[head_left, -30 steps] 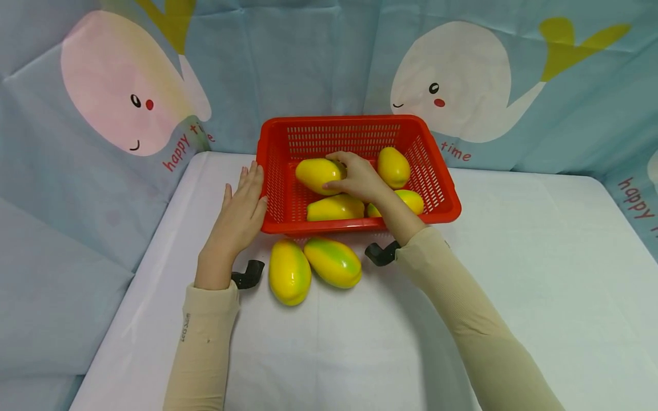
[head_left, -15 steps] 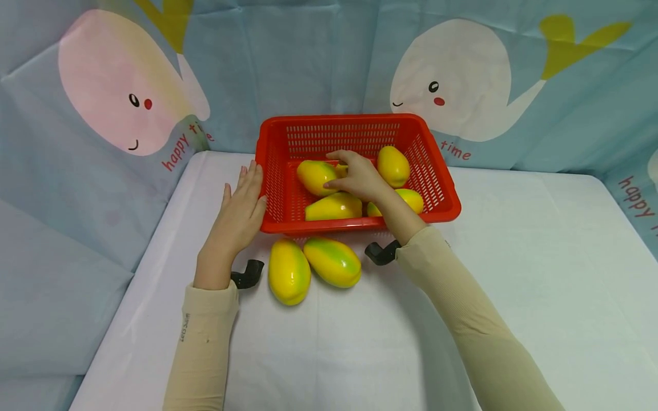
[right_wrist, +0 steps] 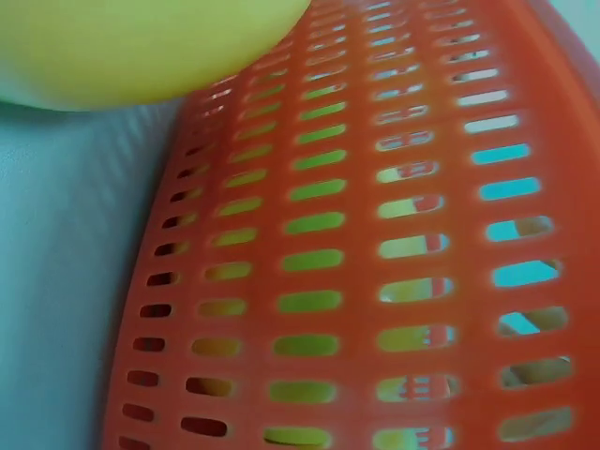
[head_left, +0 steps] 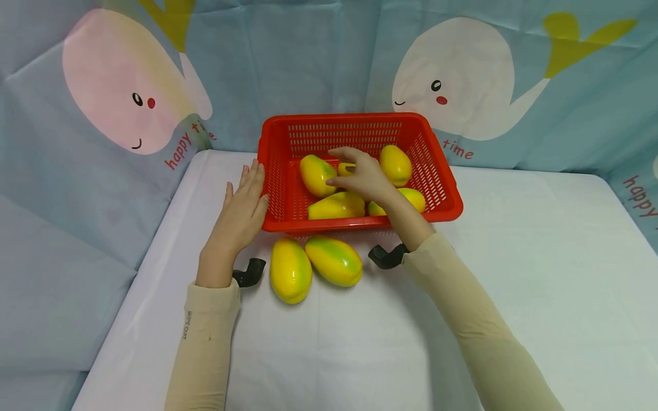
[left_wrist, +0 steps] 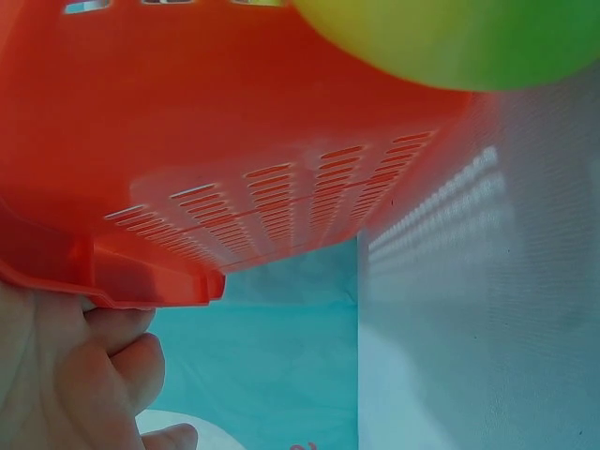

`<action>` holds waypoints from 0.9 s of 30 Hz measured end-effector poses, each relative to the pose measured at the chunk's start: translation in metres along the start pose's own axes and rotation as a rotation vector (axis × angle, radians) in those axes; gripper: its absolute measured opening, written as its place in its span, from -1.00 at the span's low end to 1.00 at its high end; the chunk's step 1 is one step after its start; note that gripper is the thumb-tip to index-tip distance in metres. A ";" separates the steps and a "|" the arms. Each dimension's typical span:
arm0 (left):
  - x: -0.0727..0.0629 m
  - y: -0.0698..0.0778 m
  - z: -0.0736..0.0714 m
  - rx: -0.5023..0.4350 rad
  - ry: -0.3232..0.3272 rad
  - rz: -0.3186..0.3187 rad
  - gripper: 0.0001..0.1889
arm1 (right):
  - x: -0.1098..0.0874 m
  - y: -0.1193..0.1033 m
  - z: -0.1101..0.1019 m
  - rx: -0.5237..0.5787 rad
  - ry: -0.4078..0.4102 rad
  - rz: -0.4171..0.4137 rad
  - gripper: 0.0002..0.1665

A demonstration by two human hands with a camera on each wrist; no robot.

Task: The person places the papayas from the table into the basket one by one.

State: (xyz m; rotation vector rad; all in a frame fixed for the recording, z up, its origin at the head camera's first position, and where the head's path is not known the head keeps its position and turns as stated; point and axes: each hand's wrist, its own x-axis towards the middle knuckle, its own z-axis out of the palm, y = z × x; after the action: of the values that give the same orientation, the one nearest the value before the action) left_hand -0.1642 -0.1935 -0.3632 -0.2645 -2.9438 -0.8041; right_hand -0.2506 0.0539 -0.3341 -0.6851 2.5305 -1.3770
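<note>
A red slotted plastic basket [head_left: 360,224] holds several glossy yellow-green mangoes. My left hand [head_left: 239,214] rests with fairly straight fingers along the basket's left side; in the left wrist view its fingers [left_wrist: 141,361] lie right at the rim. Inside the basket, my right hand [head_left: 366,177] reaches in from the front with thumb and forefinger spread. Its thumb tip is at the right edge of one mango [head_left: 317,176]. Another mango [head_left: 345,169] shows partly between thumb and forefinger. One more mango [head_left: 336,206] lies in front, by the near wall.
Two mangoes [head_left: 291,271] [head_left: 335,261] lie on the white table [head_left: 329,354] before the basket. At the basket's right are two more mangoes [head_left: 396,165] [head_left: 406,200]. Black curved pieces [head_left: 250,273] [head_left: 386,257] show beside the wrists. A printed blue cloth [head_left: 308,57] hangs behind.
The mango at the right thumb has turned more upright and come free of the spread fingers, uncovering another mango between them. The left hand has stayed at the basket's side.
</note>
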 end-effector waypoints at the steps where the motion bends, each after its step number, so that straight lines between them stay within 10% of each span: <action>1: 0.000 0.000 0.000 0.000 0.001 0.000 -0.37 | -0.002 -0.001 -0.001 0.009 0.001 -0.012 -0.33; 17: 0.000 -0.001 0.000 0.001 -0.005 0.009 -0.37 | -0.073 -0.002 -0.011 0.192 0.033 -0.212 -0.36; 27: 0.001 0.000 -0.002 0.007 -0.006 0.012 -0.37 | -0.113 0.013 0.000 0.122 0.048 -0.407 -0.41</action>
State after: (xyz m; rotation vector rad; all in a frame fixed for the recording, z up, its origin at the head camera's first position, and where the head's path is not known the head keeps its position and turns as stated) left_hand -0.1649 -0.1943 -0.3619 -0.2841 -2.9474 -0.7936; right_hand -0.1550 0.1138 -0.3512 -1.2046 2.4033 -1.6710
